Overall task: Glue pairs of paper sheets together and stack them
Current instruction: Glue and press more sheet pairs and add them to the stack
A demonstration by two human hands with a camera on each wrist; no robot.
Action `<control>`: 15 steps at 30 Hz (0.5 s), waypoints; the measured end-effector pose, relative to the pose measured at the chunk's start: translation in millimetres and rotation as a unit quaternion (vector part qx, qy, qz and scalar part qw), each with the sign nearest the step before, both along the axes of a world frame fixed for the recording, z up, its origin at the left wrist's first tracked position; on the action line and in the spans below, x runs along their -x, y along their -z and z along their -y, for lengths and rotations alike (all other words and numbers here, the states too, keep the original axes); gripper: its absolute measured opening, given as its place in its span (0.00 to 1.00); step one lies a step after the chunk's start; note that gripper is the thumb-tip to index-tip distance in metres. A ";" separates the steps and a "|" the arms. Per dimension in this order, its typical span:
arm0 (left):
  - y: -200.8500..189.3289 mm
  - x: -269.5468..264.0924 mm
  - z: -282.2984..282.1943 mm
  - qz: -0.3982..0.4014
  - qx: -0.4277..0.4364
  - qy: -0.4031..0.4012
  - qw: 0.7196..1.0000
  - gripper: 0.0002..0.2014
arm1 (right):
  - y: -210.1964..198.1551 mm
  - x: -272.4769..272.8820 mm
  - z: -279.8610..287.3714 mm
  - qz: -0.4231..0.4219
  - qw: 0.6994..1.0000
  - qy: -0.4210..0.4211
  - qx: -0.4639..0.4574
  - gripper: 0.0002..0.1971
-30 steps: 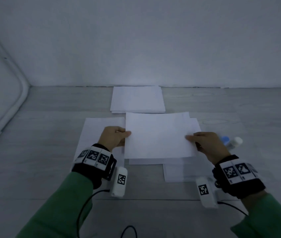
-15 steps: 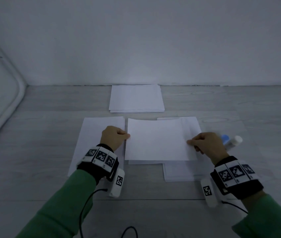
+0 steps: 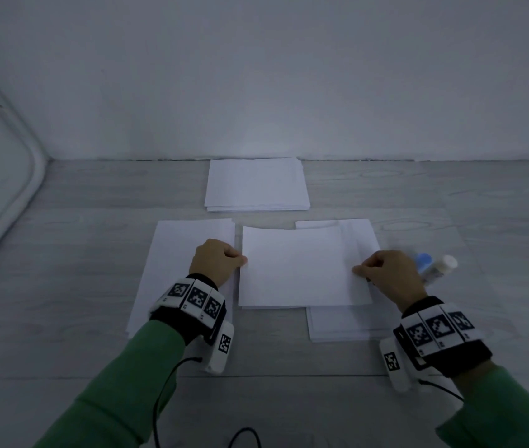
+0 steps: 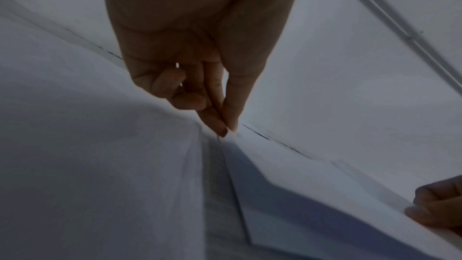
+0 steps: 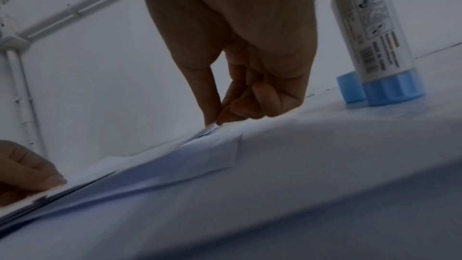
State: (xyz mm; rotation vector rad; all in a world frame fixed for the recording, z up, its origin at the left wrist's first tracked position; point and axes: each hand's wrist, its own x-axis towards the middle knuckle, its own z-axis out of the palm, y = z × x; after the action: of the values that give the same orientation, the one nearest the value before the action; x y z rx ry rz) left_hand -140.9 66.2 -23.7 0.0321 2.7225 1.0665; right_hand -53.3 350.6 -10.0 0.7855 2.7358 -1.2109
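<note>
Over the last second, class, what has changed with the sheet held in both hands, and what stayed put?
The held sheet came down and slightly left, now nearly flat on the sheet beneath. The left hand and right hand lowered with it, each still pinching a side edge. The far paper stack, the left sheet and the glue stick stayed put.

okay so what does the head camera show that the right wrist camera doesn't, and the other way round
Only the head view shows the far stack of sheets by the wall and the lone sheet on the left. Only the right wrist view shows the glue stick label and its separate blue cap. Both show the right hand and left hand pinching the top sheet.
</note>
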 end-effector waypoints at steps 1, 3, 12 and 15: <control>0.4 0.0 -0.1 -0.001 0.006 0.003 1.000 0.10 | 0.4 -0.2 0.0 0.000 1.000 -0.001 -0.004 0.08; 1.4 0.1 0.0 -0.003 0.017 0.007 1.000 0.10 | 1.2 -0.4 0.3 0.003 1.000 -0.002 -0.012 0.08; 1.2 0.2 -0.2 0.003 0.039 0.015 0.999 0.10 | -2.1 2.0 5.2 0.019 0.999 -0.011 -0.038 0.08; 0.6 -0.7 -2.2 0.006 0.040 0.021 0.999 0.09 | -3.1 3.2 7.1 0.026 0.998 -0.023 -0.057 0.08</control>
State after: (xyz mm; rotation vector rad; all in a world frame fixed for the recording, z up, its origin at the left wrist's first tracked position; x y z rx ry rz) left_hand -140.2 68.4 -24.2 0.0705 2.7374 0.9426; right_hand -56.5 343.5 -6.9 0.7499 2.7839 -1.0187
